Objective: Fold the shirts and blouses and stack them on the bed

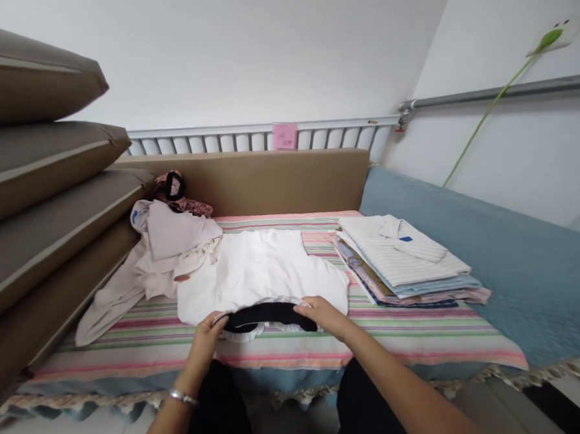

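A white shirt (263, 267) lies spread on the striped cloth in front of me, with its sides spread outward. Along its near edge shows a black band (272, 316), which could be its collar or trim; I cannot tell which. My left hand (206, 336) pinches the band's left end together with the white fabric. At the other end, my right hand (326, 317) grips the white edge just above the black, fingers closed. Ruffled white fabric peeks out beneath the band.
Folded shirts (404, 258) are stacked to the right. Rumpled pale clothes (172, 237) and a patterned garment (188, 202) lie at left beside piled brown cushions (53, 185). The striped cloth (410, 343) covers the seat before a brown backrest (292, 178). A green cord (490, 111) hangs at right.
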Tool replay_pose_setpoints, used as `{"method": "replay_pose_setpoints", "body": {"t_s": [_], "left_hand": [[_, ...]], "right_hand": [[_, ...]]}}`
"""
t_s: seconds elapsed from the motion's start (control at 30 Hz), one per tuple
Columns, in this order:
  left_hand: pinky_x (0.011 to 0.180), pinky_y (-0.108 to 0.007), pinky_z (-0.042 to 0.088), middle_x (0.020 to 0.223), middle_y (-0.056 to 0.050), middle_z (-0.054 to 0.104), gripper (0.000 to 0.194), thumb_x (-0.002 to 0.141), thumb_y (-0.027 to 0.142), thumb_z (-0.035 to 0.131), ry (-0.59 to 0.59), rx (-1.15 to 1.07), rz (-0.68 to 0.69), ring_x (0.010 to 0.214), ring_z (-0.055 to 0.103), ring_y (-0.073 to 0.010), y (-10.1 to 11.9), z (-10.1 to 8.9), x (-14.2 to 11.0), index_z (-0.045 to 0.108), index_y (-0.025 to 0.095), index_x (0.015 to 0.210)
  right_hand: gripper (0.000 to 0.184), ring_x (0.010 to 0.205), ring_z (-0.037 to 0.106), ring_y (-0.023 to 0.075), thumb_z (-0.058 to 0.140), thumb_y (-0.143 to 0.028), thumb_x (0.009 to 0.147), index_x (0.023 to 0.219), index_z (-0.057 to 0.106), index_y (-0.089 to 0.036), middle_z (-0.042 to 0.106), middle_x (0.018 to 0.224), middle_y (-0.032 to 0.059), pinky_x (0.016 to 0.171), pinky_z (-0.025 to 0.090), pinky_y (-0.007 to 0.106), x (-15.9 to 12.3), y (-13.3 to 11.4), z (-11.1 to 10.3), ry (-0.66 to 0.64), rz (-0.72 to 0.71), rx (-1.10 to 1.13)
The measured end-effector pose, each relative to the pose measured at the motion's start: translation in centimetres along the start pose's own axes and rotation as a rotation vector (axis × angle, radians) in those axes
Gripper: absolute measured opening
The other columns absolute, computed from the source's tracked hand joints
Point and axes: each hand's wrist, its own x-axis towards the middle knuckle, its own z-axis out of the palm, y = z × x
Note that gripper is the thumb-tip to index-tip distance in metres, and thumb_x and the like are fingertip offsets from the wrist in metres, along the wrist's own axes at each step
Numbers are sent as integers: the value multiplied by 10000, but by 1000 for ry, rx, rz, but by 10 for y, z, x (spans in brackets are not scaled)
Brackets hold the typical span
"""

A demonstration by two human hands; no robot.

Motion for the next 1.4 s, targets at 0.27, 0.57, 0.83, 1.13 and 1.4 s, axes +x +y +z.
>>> {"method": "replay_pose_setpoints", "body": {"t_s": [0.27, 0.57, 0.83, 1.13, 1.4], "left_hand": [[542, -299, 456, 595, -10, 598, 348, 692, 508, 558, -88, 24, -167, 570, 565, -175, -9, -12, 9, 584, 161, 706], [933, -411, 411, 1079, -97, 592, 257, 844, 298, 438, 196, 465, 340, 1038, 539, -229, -17, -1, -50, 555, 202, 1052], [999, -423, 349, 1364, -64, 480, 565, 794, 35, 351, -67, 1017, 559, 1263, 399, -228, -34, -7, -54, 428, 227, 1319], [849, -309, 412, 967, -50, 705, 291, 772, 144, 453, -317, 794, 220, 934, 602, -191, 12, -26, 23, 681, 214, 939], [791, -279, 447, 908, -42, 710, 257, 784, 313, 491, -137, 755, 261, 863, 629, -196, 98, -54, 92, 673, 207, 930]], "right_hand": [[212, 699, 556, 160, 577, -317, 719, 852, 638, -163, 622, 721, 0, 659, 425, 263, 18, 16, 12, 63, 55, -73], [271, 979, 532, 224, 426, -165, 850, 1031, 626, -193, 625, 995, 88, 898, 391, 384, -25, 5, 41, 282, -285, -523], [543, 1334, 270, 277, 492, -78, 773, 1289, 475, -244, 399, 1414, 93, 1086, 140, 519, -53, 49, 67, 52, -403, -972], [213, 876, 624, 195, 469, -155, 845, 926, 662, -194, 696, 906, 65, 764, 408, 295, -13, 0, 4, -18, -223, -1137], [219, 924, 590, 232, 459, -257, 879, 924, 661, -188, 682, 947, 86, 864, 358, 360, 37, -94, -60, 283, -232, -1177]]}}
